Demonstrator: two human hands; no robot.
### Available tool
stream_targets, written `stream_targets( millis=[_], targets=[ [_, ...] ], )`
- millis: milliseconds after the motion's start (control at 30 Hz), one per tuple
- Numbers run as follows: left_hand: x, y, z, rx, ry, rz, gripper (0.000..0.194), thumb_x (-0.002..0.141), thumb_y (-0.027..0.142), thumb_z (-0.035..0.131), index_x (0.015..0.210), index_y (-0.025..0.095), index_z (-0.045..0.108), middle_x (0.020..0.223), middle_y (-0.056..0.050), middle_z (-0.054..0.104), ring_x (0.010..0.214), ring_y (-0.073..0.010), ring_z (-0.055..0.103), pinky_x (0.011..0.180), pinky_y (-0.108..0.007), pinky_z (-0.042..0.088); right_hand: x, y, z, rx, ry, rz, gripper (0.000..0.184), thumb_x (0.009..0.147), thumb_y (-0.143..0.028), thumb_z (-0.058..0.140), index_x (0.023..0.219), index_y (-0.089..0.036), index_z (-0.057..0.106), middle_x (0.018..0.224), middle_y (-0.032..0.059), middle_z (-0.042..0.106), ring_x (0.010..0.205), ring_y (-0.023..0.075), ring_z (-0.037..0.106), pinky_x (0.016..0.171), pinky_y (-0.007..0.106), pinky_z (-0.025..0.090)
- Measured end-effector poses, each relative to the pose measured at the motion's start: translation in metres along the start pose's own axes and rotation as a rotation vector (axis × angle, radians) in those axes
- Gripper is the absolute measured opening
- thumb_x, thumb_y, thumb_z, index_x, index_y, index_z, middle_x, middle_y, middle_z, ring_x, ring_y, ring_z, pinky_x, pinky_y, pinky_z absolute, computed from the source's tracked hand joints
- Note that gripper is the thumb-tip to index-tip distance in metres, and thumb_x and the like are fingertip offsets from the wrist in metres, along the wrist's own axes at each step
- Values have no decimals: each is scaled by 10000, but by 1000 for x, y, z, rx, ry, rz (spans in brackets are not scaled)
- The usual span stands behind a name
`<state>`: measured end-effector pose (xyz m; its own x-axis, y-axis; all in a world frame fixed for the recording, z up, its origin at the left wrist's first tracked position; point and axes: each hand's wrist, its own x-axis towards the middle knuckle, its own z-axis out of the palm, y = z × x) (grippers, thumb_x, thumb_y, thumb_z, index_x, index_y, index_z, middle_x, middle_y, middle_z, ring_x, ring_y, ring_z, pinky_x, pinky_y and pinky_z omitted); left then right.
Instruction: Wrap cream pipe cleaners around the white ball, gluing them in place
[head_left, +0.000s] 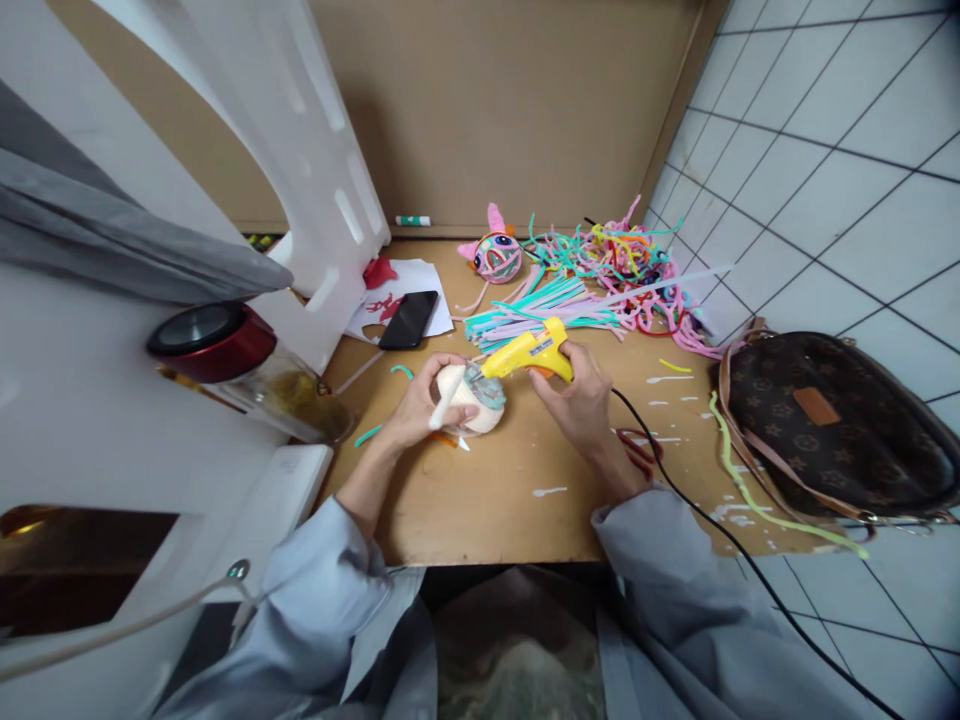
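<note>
My left hand [421,402] is closed around a rounded cream craft piece [489,418] with a clear, teal-tinted part on top. A white stick-like strip [448,400] crosses its near side. In my right hand [581,395] is a yellow hot glue gun [529,352], its nozzle pointing left and meeting the top of the craft piece, though exact contact is hard to make out. A black cord [701,510] runs from near my right hand toward the lower right. Small teal and orange scraps lie around my left hand.
Pipe cleaners [547,310] lie bundled behind the glue gun, beside a tangled heap [630,250]. A pink-eared ball figure [499,257], black phone [409,320] and green-white marker [413,221] sit at the back. Red-handled scissors [639,452], brown handbag [840,420] and red-lidded bottle [247,365] flank my arms.
</note>
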<state>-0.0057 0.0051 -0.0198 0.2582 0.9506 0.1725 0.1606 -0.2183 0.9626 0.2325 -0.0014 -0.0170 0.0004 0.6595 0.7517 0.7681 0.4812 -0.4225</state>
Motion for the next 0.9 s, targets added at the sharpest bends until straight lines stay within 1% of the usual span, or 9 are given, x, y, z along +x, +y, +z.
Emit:
stream_targets(
  millis=[100, 233, 300, 400, 533, 667, 900],
  targets=[
    [1, 0, 1, -16, 6, 1, 667, 522, 414, 835, 1068, 200, 516, 1255, -106, 621, 1109, -285, 631, 946, -425, 529, -1, 1, 3, -2, 36, -42, 281, 858, -364, 622, 1081, -204, 562, 942, 81, 691, 863, 233, 672, 771, 356, 553],
    [1, 3, 2, -63, 5, -37, 680, 499, 391, 853, 1058, 196, 520, 1219, -94, 621, 1068, -278, 632, 892, -395, 539, -1, 1, 7, -1, 126, -109, 266, 855, -333, 642, 1068, -200, 556, 902, 69, 684, 815, 222, 671, 718, 337, 553],
    [1, 4, 2, -66, 17, -35, 687, 477, 378, 861, 1045, 195, 521, 1182, -87, 630, 1058, -277, 629, 886, -388, 535, -1, 1, 8, -2, 145, -124, 253, 853, -312, 647, 1061, -202, 555, 888, 64, 681, 801, 219, 670, 706, 332, 553],
    [1, 6, 2, -60, 5, -38, 661, 490, 367, 855, 1034, 195, 521, 1171, -83, 628, 1059, -272, 622, 879, -377, 534, -1, 1, 8, -4, 149, -134, 241, 852, -296, 644, 1057, -209, 552, 886, 61, 680, 800, 219, 670, 706, 332, 554],
    [1, 5, 1, -67, -3, -31, 665, 486, 362, 859, 1031, 193, 517, 1224, -93, 613, 1065, -267, 619, 877, -368, 534, -1, 1, 8, -10, 134, -122, 238, 852, -308, 641, 1051, -217, 547, 887, 56, 680, 804, 219, 670, 713, 337, 555],
    [1, 2, 0, -71, -20, -21, 653, 517, 367, 857, 1045, 196, 512, 1255, -98, 605, 1079, -266, 617, 883, -366, 529, -1, 1, 8, -10, 133, -137, 231, 855, -295, 639, 1051, -217, 545, 886, 55, 679, 812, 218, 672, 711, 335, 555],
    [2, -1, -1, -61, -26, -6, 671, 517, 390, 864, 1057, 200, 515, 1246, -94, 611, 1100, -271, 610, 912, -367, 507, -1, 1, 7, -13, 147, -159, 222, 851, -274, 643, 1039, -215, 542, 876, 54, 678, 797, 215, 669, 694, 328, 551]
  ],
)
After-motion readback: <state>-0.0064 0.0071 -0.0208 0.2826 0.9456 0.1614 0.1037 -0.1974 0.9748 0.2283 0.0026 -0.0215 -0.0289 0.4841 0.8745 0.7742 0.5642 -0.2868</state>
